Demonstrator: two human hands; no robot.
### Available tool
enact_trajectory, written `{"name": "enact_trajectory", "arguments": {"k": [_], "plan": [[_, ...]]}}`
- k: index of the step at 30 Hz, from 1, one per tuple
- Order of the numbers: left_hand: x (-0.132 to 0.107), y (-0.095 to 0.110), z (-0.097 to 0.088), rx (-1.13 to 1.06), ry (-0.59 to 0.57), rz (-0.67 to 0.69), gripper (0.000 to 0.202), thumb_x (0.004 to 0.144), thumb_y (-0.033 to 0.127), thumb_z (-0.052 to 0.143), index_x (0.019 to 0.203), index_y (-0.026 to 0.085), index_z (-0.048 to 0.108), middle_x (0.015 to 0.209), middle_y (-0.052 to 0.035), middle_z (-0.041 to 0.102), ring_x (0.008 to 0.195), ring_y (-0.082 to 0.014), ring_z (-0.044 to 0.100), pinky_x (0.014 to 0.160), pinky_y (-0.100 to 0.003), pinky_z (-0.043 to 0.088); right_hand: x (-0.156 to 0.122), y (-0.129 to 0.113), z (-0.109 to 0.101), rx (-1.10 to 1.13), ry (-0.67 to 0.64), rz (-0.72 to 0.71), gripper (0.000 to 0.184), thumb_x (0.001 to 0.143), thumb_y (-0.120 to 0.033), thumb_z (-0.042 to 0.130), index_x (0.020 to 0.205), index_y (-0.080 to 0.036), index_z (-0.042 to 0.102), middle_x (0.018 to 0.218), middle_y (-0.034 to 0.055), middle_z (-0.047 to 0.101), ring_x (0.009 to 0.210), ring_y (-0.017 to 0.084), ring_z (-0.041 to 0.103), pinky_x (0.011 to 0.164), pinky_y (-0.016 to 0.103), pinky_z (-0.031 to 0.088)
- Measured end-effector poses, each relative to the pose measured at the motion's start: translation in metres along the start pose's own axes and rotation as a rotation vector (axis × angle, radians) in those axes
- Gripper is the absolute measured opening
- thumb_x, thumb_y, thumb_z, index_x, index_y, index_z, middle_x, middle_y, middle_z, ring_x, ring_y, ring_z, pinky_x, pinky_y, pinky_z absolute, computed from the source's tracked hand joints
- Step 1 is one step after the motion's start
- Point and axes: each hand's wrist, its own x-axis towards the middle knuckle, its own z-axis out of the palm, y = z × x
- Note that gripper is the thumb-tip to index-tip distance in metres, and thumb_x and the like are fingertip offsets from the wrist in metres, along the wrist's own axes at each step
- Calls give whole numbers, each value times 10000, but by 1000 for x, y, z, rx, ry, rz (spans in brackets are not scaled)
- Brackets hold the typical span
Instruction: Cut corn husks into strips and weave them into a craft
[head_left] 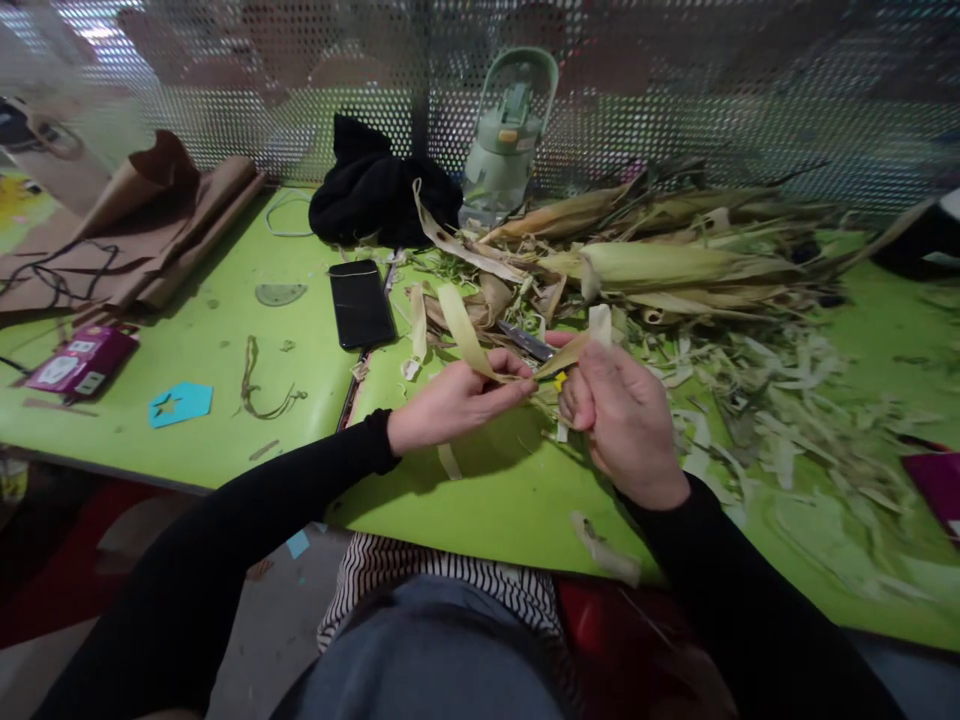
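Observation:
My left hand (457, 400) pinches a pale yellow strip of corn husk (466, 335) that curves up and to the left. My right hand (622, 415) is closed on the other end of the husk strips, with a short pale end (600, 322) sticking up above the fingers. Both hands hover just above the green table (480, 500), almost touching each other. Scissors (525, 342) lie on the table right behind the hands.
A pile of corn ears in husks (660, 262) lies at the back right, with husk scraps (757, 400) scattered right. A black phone (361, 303), black cloth (375, 195), green bottle (506, 135), brown paper (150, 225), magenta packet (79, 362) and blue paper shape (180, 403) lie left.

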Motion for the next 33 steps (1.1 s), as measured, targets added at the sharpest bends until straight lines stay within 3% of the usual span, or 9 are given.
{"name": "enact_trajectory", "arguments": {"k": [4, 6, 12, 15, 19, 24, 27, 30, 33], "plan": [[-2, 8, -8, -142, -47, -192, 203, 912, 225, 562, 1102, 157, 592, 739, 57, 494, 513, -52, 353, 493, -221, 291, 11, -5, -12, -255, -51, 115, 544, 846, -727, 586, 835, -209, 749, 583, 3, 616, 495, 116, 519, 459, 269, 391], [-3, 11, -9, -189, -43, -217, 238, 906, 192, 531, 1136, 168, 589, 779, 49, 500, 516, -46, 359, 488, -213, 293, 14, -7, -17, -417, -44, 92, 600, 816, -769, 574, 678, -203, 720, 607, 38, 639, 543, 136, 553, 490, 286, 409], [-7, 9, 0, 9, -66, -121, 273, 874, 405, 639, 977, 152, 623, 776, 24, 538, 601, -74, 391, 545, -227, 309, 10, -8, -16, -283, -4, -39, 360, 818, -597, 722, 872, -246, 783, 820, 16, 723, 723, 157, 625, 625, 287, 476], [-9, 7, 5, 100, -32, -93, 203, 858, 357, 632, 839, 157, 602, 669, 48, 453, 592, -83, 361, 554, -235, 280, 7, -3, -15, -152, 6, 13, 317, 792, -558, 764, 781, -241, 773, 760, 6, 704, 672, 149, 600, 591, 287, 471], [-11, 7, 6, 106, -14, -90, 114, 857, 279, 564, 830, 169, 570, 653, 60, 422, 574, -80, 340, 557, -235, 266, 7, -3, -16, -43, 92, 38, 303, 780, -547, 778, 759, -246, 751, 752, 3, 689, 655, 145, 586, 595, 291, 483], [-8, 5, 11, 322, -82, -73, 193, 878, 321, 526, 747, 180, 502, 637, 44, 436, 576, -95, 373, 563, -254, 268, 6, -13, -9, -248, -168, 49, 368, 761, -547, 790, 970, -245, 769, 908, 32, 725, 780, 185, 632, 697, 327, 512], [-8, 4, 17, 364, -114, -49, 208, 869, 316, 541, 722, 187, 471, 615, 49, 423, 568, -95, 369, 563, -257, 272, 4, -13, 0, -248, -177, -65, 251, 739, -472, 821, 807, -237, 766, 941, 34, 698, 952, 221, 634, 868, 364, 511], [-11, 6, 20, 362, -142, -22, 127, 834, 265, 554, 773, 186, 476, 613, 67, 399, 558, -91, 353, 567, -252, 290, 3, -9, 5, -79, -123, -65, 199, 764, -381, 809, 684, -222, 719, 798, 4, 636, 796, 158, 607, 728, 297, 513], [-15, 10, 19, 376, -168, 17, 75, 834, 220, 498, 775, 189, 464, 630, 59, 412, 570, -99, 370, 582, -255, 330, 2, -9, 7, 157, -114, 104, 234, 717, -364, 847, 670, -212, 674, 655, -37, 561, 562, 95, 504, 486, 239, 428]]}}
